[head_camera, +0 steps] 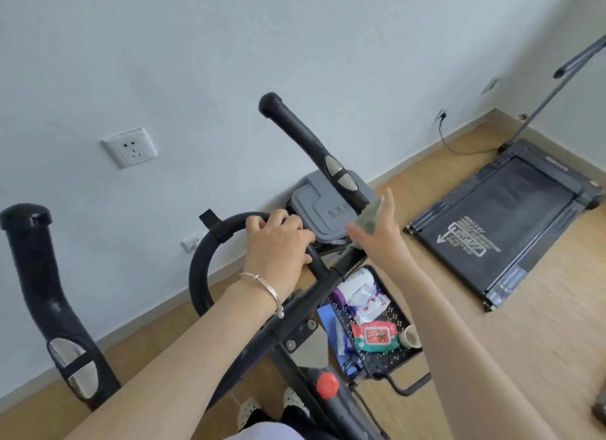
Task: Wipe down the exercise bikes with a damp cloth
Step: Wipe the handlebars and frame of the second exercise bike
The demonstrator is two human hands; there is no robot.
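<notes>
A black exercise bike fills the lower middle, its looped handlebar (203,252) curving left. My left hand (278,243), a silver bangle on its wrist, is closed around the top of that loop. The right upright grip (314,148) rises toward the wall, and my right hand (380,223) presses a small greenish cloth (369,218) against its lower end. The left upright grip (42,292) stands apart at the far left. A red knob (327,385) sits on the frame below.
A black tray (390,308) on the bike holds a red wipes pack (373,336), a white pouch and a small cup. A grey console (321,207) sits behind the bars. A folded treadmill (501,223) lies on the wooden floor at right. Wall sockets (129,147) are left.
</notes>
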